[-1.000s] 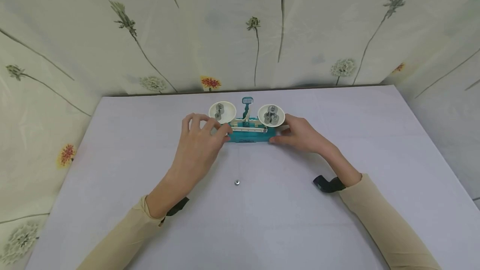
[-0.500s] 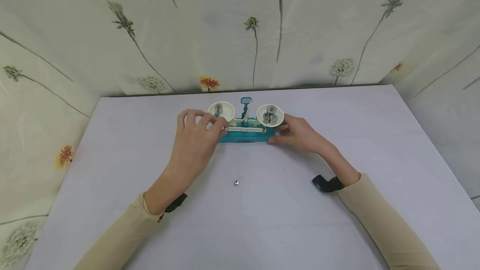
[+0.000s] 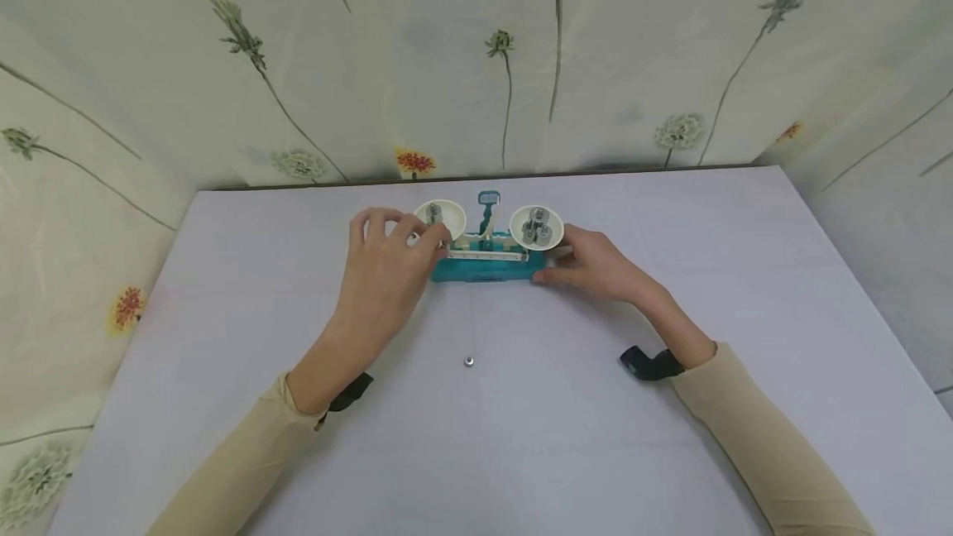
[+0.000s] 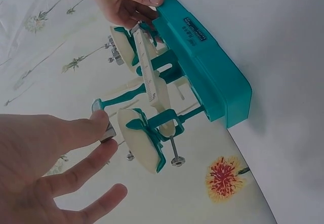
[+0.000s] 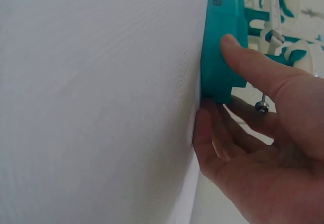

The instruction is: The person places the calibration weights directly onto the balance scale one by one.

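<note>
A teal balance scale (image 3: 476, 270) with two cream pans stands near the table's back edge. My left hand (image 3: 383, 271) is at its left pan (image 3: 452, 215), pinching a small metal weight (image 4: 108, 133) between thumb and a finger; the left wrist view shows this weight just outside the pan. Metal weights (image 3: 433, 212) sit in the left pan, partly hidden by my hand. Several more weights (image 3: 538, 227) lie in the right pan (image 3: 554, 238). My right hand (image 3: 596, 265) grips the right end of the scale's base, thumb (image 5: 248, 62) on its front face.
A single small metal piece (image 3: 469, 361) lies on the white-covered table (image 3: 536, 437), in front of the scale. Behind the table's back edge hangs a flower-patterned cloth (image 3: 447, 64). A black wrist mount (image 3: 650, 364) shows at the right cuff.
My left hand has moved slightly left and back, from the scale's left end up to the left pan's edge. The right hand stays on the base.
</note>
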### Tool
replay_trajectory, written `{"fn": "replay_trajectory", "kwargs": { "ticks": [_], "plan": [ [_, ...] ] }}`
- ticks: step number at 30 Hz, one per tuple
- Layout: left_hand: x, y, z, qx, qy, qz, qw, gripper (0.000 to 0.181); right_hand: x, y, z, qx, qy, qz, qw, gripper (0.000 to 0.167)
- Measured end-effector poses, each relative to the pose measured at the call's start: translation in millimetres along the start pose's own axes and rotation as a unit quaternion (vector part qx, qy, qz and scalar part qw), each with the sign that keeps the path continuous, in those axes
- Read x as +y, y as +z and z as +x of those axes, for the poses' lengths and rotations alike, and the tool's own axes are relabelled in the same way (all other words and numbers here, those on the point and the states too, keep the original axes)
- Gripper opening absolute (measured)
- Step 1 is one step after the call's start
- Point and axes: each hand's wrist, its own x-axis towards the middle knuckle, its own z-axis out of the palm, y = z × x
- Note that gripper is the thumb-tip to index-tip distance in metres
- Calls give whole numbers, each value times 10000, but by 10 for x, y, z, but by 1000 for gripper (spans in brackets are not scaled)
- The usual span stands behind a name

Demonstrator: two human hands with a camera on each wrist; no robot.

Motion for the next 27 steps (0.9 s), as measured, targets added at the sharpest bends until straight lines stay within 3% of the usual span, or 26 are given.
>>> {"fn": "replay_trajectory", "kwargs": {
  "ticks": [27],
  "plan": [
    [-74,75,168,-93,-210,-261,9994,12,-4,-7,1,-12,21,82,10000,76]
  ]
}}
